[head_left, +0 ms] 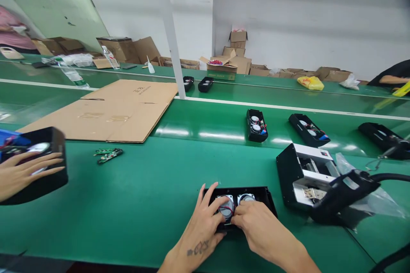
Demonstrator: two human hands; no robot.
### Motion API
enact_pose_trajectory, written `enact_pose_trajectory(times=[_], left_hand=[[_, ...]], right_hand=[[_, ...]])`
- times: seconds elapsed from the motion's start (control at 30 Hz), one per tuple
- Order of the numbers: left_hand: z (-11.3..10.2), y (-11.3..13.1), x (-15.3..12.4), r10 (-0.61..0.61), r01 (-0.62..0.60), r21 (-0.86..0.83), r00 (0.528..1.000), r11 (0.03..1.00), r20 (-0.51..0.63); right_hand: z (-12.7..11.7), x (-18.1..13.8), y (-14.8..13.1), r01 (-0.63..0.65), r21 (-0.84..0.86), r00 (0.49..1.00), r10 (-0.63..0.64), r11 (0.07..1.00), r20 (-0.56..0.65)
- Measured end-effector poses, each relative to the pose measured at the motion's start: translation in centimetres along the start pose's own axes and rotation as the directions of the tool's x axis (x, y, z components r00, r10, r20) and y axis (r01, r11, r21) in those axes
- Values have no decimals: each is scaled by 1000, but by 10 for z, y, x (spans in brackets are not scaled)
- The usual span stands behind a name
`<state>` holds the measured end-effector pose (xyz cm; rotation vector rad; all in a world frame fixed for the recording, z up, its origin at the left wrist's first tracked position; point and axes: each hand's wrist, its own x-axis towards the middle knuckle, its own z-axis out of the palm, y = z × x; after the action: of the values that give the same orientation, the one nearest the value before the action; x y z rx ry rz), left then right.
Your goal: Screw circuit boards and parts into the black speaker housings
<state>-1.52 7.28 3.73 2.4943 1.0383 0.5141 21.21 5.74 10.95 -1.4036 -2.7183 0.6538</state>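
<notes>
A black speaker housing (267, 198) lies on the green bench right in front of me, its open side up. Inside sit two round silver speakers, the left speaker (226, 208) with a red wire across it. My left hand (205, 222) grips the housing at its left end, fingers reaching over the far wall and onto the left speaker. My right hand (256, 222) is closed, its fingertips pressed together between the two speakers. What those fingertips pinch is hidden behind the hand.
At left, a co-worker's hand (30, 170) holds another black housing (51, 185). Small circuit boards (110, 155) lie near flat cardboard (128, 106). A black-and-white machine (296, 179) and a dark cabled tool (347, 192) stand at right. Several housings (257, 126) rest on the belt behind.
</notes>
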Motion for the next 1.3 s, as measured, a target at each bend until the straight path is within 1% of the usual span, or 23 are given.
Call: enact_pose_trajectory(times=[0.17, 0.27, 0.33, 0.47, 0.53, 0.6, 0.67, 0.73, 0.8, 0.83, 0.87, 0.9, 0.93, 0.97, 1.07, 1.13, 1.2, 1.3], left_hand=[[-1, 0, -3, 17, -17, -19, 1000, 1000, -10], [-2, -2, -7, 52, -51, 9, 998, 999, -21], [-2, -3, -9, 69, -69, 36, 997, 997, -20], [2, -1, -3, 97, -96, 47, 995, 994, -20], [-1, -2, 3, 63, -64, -27, 998, 998, -30], [-17, -11, 5, -37, 28, -173, 998, 984, -45], [-48, -28, -3, -149, 126, -301, 987, 945, -54], [-90, -50, -20, -196, 166, -328, 979, 930, -59], [-128, -70, -36, -218, 190, -373, 975, 908, -34], [-141, -76, -39, -230, 204, -386, 973, 900, -24], [-149, -79, -39, -236, 214, -402, 972, 890, -4], [-150, -79, -34, -240, 224, -413, 971, 883, 13], [-145, -76, -24, -242, 233, -420, 970, 877, 33], [-136, -71, -12, -239, 239, -426, 970, 873, 55], [-95, -52, 35, -215, 255, -431, 967, 865, 140], [-74, -42, 60, -189, 270, -426, 956, 863, 224], [-65, -36, 76, -159, 284, -416, 937, 864, 310], [-67, -35, 85, -124, 295, -404, 909, 866, 398]], right_hand=[[10, -9, 2, 5, 139, 999, 0, 990, -39], [22, -16, 4, 24, 186, 996, -8, 982, -88], [29, -18, 4, 12, 207, 993, 13, 978, -119], [34, -16, -1, -68, 155, 988, 88, 986, -123], [31, -12, -5, -101, 108, 988, 113, 989, -110], [24, -5, -8, -112, 69, 987, 119, 991, -104], [13, 5, -8, -119, 44, 988, 123, 992, -99], [-2, 16, -5, -134, 39, 987, 137, 990, -89], [-16, 27, 0, -142, 55, 986, 146, 988, -81], [-23, 32, 3, -141, 65, 986, 146, 988, -80], [-28, 36, 4, -138, 71, 986, 144, 988, -80], [-32, 39, 5, -137, 72, 986, 143, 988, -82], [-34, 41, 6, -139, 69, 986, 145, 988, -87], [-35, 43, 5, -143, 62, 984, 149, 988, -94], [-32, 45, 2, -160, 47, 979, 165, 986, -116], [-28, 45, 2, -167, 50, 977, 172, 985, -123], [-24, 44, 4, -167, 60, 977, 173, 984, -125], [-22, 44, 9, -146, 82, 982, 154, 986, -113]])
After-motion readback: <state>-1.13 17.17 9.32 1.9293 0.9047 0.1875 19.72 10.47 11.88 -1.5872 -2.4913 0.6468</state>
